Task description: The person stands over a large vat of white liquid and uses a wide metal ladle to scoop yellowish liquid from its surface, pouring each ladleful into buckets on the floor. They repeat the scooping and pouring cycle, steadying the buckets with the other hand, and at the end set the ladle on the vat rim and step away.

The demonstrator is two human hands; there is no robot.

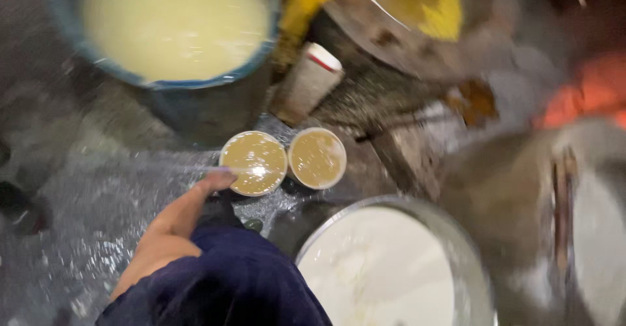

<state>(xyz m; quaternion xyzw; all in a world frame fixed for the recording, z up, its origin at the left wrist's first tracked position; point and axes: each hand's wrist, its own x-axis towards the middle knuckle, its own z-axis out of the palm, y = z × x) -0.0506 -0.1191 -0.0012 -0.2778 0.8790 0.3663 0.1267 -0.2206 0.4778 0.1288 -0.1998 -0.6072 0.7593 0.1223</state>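
Below, wet grey floor (85,208) w/ two full cups (254,163), left hand (176,225) fingers together at one rim.

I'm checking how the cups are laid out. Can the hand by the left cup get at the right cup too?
Probably yes: the hand touches the left cup, and the right cup stands right beside it, uncovered, nothing between.

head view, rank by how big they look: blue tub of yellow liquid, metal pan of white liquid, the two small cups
1. blue tub and metal pan: similar, both cropped, unsure.
2. the two small cups, left cup and right cup: alike.
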